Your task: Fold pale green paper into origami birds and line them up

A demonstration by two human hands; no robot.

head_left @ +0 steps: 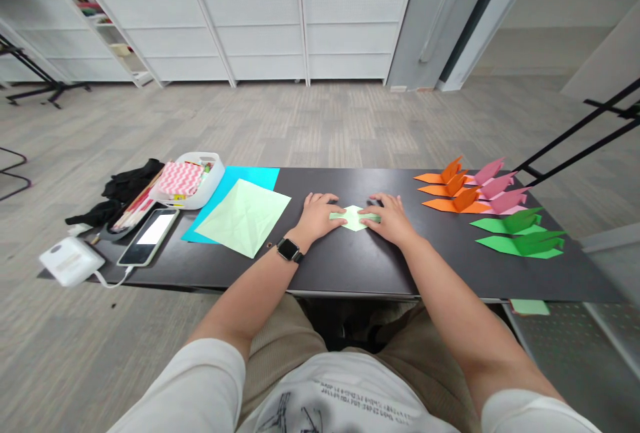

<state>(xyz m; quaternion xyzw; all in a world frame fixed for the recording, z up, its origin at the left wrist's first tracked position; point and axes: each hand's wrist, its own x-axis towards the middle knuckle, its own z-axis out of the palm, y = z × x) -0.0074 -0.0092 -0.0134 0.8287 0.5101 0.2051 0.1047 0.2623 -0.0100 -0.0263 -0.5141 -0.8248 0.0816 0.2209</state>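
Note:
A small light green folded paper (354, 218) lies on the dark table in front of me, broad in the middle with narrow ends reaching to both sides. My left hand (320, 217) holds its left end between thumb and forefinger, the other fingers stretched over the tabletop. At the right end, my right hand (389, 217) holds the paper in the same way. Parts of both ends are hidden under the fingers. Left of my hands, a creased light green sheet (245, 216) overlaps a blue sheet (253, 176).
Folded paper birds stand at the right: orange (450, 189), pink (495, 186) and green (523, 244). Toward the left are a white basket (213, 183), a phone (150, 236) cabled to a white power bank (71, 261), and black cloth (131, 183). The table's (340, 273) front edge is near my lap.

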